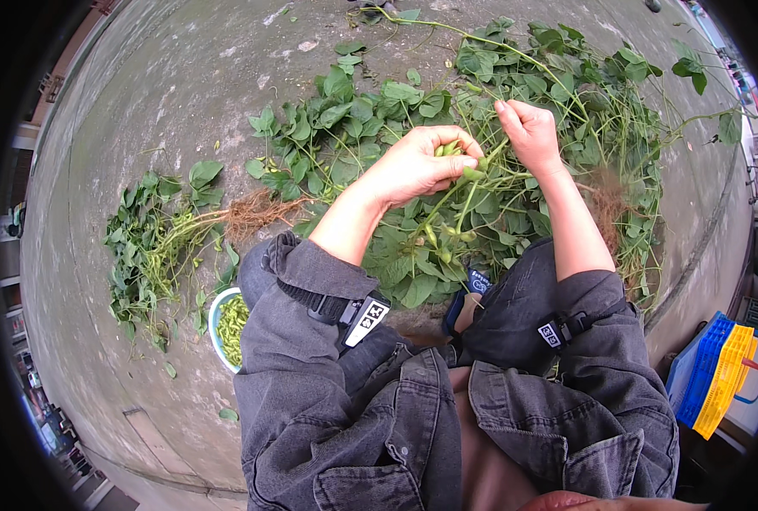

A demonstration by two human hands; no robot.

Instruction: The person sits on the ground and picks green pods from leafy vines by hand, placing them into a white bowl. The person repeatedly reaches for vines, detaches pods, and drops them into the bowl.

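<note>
My left hand (pixel 420 160) is curled around several plump green soybean pods (pixel 448 149), with its thumb and fingertips pressed together at a podded branch (pixel 465 211). That branch hangs below the fingers and carries more pods. A little higher and to the right, my right hand (pixel 533 135) is closed in a fist, thumb on top, on a thin soybean stem (pixel 489 93). Its inner fingers are hidden. Beneath both hands spreads a heap of uprooted soybean plants (pixel 398 102) with broad green leaves. By my left knee stands a pale-rimmed bowl (pixel 215 326) holding many picked pods (pixel 231 329).
A smaller bundle of soybean plants (pixel 142 249) lies at left, its brown roots (pixel 257 214) toward the heap. Yellow (pixel 724 383) and blue (pixel 701 370) plastic crates stand at right. Grey concrete ground (pixel 181 108) surrounds everything. My foot in a blue slipper (pixel 478 281) touches the leaves.
</note>
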